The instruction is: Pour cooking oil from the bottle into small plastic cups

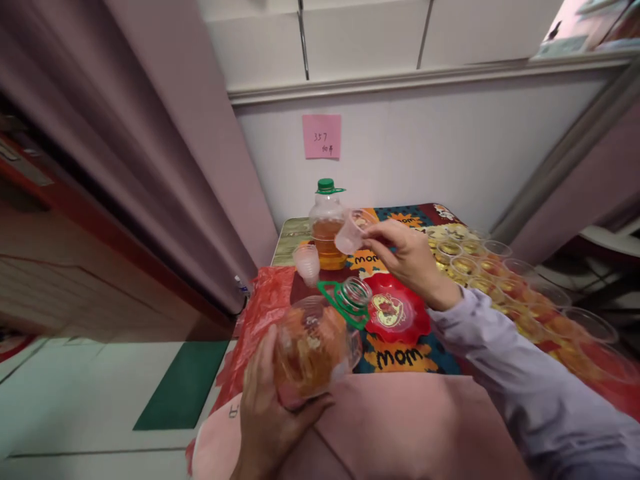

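My left hand is wrapped round the lower part of a clear plastic jug of amber liquid. The jug is tilted, its uncapped mouth and green handle ring pointing up and to the right. Between the thumb and fingers of my right hand is a clear plastic cup, tilted; I see no liquid in it. Just beyond that cup stands a second jug, green-capped and partly filled with amber liquid. To its left is a stack of clear cups. A red scalloped dish lies below my right wrist.
Many clear cups holding yellowish liquid crowd the table's right side, close to my right sleeve. Red plastic film covers the left edge. A wall with a pink note stands behind the patterned tablecloth.
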`<state>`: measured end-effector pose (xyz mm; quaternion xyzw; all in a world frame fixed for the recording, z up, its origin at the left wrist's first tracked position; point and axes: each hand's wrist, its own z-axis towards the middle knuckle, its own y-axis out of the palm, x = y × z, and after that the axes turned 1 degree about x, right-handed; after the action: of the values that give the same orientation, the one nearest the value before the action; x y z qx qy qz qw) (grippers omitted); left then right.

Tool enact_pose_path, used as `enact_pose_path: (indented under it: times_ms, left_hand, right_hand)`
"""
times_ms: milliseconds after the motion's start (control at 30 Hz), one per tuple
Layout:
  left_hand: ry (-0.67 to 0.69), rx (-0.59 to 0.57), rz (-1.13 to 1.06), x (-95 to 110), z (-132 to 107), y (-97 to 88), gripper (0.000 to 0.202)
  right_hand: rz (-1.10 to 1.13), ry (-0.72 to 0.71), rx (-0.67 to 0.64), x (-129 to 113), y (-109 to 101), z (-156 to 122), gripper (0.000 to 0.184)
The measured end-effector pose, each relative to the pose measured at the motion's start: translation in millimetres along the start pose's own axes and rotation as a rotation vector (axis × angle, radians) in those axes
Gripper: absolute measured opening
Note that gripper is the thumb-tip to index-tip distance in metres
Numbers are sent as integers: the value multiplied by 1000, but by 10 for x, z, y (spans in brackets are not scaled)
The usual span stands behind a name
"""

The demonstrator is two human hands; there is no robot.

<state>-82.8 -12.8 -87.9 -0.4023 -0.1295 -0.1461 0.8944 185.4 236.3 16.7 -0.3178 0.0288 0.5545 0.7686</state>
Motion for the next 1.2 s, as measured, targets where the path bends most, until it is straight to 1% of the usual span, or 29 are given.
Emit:
enact_pose_path:
  times_ms: [33,67,100,133,200,267,367,500,567,633,733,767,800,833,867,967,1000,1033,1067,1100,1133,1200]
  left_hand:
    - [-18,-9,-9,-22,10,2,132]
    - [-46,-15,-21,-32,27,5,131]
    - [-84,-17,-37,-31,52,8,131]
    - [-128,-16,-55,-18,81,12,131]
    - [-212,-21,-94,26,142,25,131]
    - [-268,-31,-124,72,190,44,130]
    - [-259,-31,-137,102,213,73,129]
    - [-185,-33,-112,110,200,88,127]
    - [-161,-30,-91,133,203,84,127]
    - [-142,-32,-74,168,219,79,127]
    - [-107,-39,-43,220,251,82,128]
    - [-88,-40,-25,235,260,87,128]
    - [-63,-43,-4,248,268,94,127]
    - [-36,-46,19,262,273,103,127]
    - [-7,-49,40,277,277,115,126]
    - [78,-41,95,340,279,159,125]
    - [102,-37,107,369,278,175,125]
    - [120,-33,118,402,275,191,125]
    - [130,-32,128,435,273,205,125]
    - [132,-33,137,469,270,215,125]
    - [128,-37,141,498,268,219,125]
    - [116,-69,129,533,262,201,125]
  right_hand:
    - [-31,40,-20,25,-152,-184,12]
    - [-62,81,-68,54,-267,-384,13]
    - [-95,114,-127,87,-344,-590,14]
    - [-132,141,-192,120,-385,-791,15]
    - [-210,190,-311,183,-384,-1136,19]
    - [-283,233,-396,228,-328,-1360,22]
    - [-356,284,-464,260,-253,-1476,25]
    - [-365,312,-500,272,-250,-1462,26]
    - [-347,309,-478,265,-292,-1461,27]
    - [-309,313,-393,229,-354,-1470,33]
    - [-142,379,-163,75,-418,-1491,35]
    - [-44,428,-97,-7,-412,-1499,35]
    - [79,492,-60,-102,-385,-1509,36]
    - [222,564,-53,-206,-338,-1518,40]
    - [378,636,-71,-314,-272,-1526,49]
    - [836,780,-162,-604,-21,-1528,88]
    - [955,811,-178,-671,57,-1517,99]
    - [1049,842,-181,-720,121,-1501,107]
    - [1120,872,-177,-749,167,-1481,110]
    - [1168,902,-170,-762,196,-1457,109]
    - [1196,928,-161,-761,209,-1433,104]
    - [1206,948,-133,-738,200,-1388,87]
